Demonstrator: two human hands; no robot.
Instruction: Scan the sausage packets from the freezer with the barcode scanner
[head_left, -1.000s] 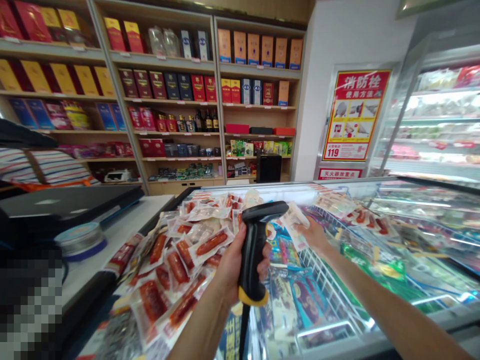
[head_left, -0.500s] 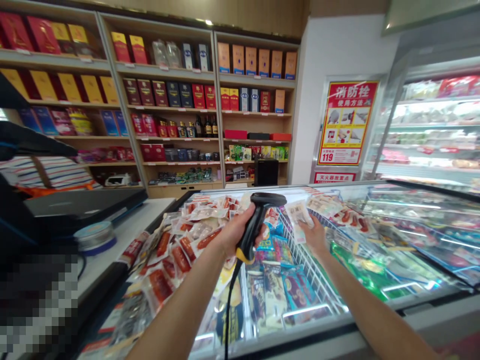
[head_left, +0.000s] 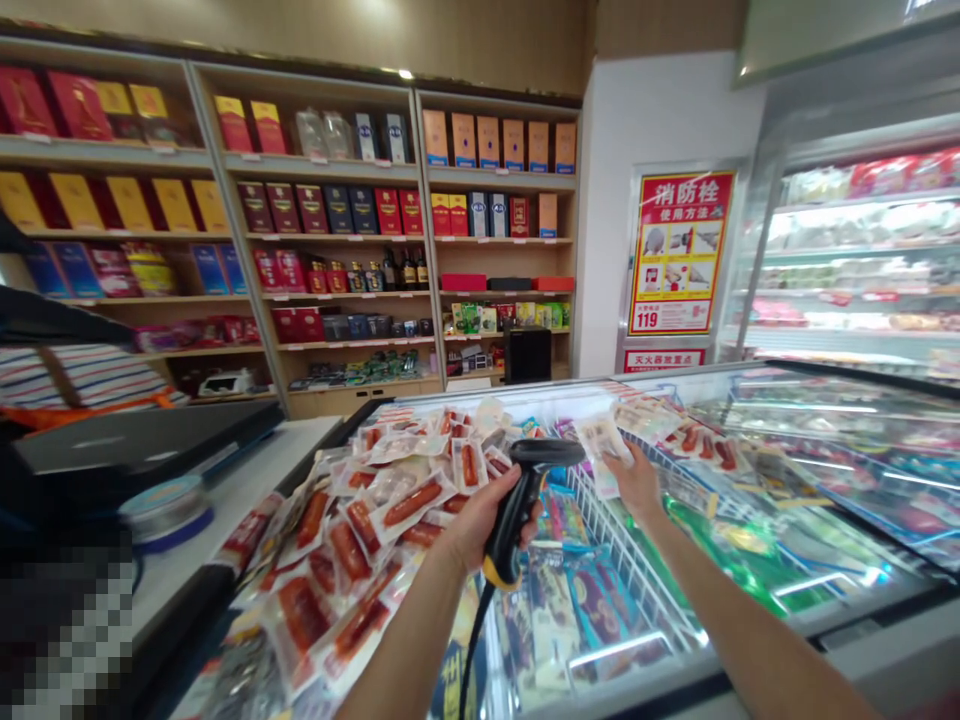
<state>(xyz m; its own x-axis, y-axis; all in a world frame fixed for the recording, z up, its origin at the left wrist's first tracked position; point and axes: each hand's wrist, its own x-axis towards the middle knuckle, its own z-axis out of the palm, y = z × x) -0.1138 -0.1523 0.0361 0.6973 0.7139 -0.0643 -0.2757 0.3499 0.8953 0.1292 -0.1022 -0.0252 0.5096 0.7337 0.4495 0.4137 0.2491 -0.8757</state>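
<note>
My left hand (head_left: 480,522) is wrapped round the grip of a black and yellow barcode scanner (head_left: 517,505), its cable hanging down. The scanner's head points right, toward a pale flat plastic packet (head_left: 598,446) with printing on its near face. My right hand (head_left: 636,482) pinches that packet by its right side; what it contains is unclear. Below and left of the scanner, vacuum-packed sausages (head_left: 349,545) lie heaped on the freezer's glass top. More sealed packets (head_left: 694,440) are spread out beyond my right hand.
Under the glass of the chest freezer (head_left: 637,690), a white wire basket (head_left: 626,560) divides bagged frozen goods. At left, a counter (head_left: 300,440) carries a dark flat device (head_left: 172,445) and a roll of tape (head_left: 166,510). Shelves of boxes (head_left: 330,210) line the back.
The scanner and my left hand have dropped lower and slightly right, below the packet's top. My right hand still holds the packet. The whole view has tilted up a little.
</note>
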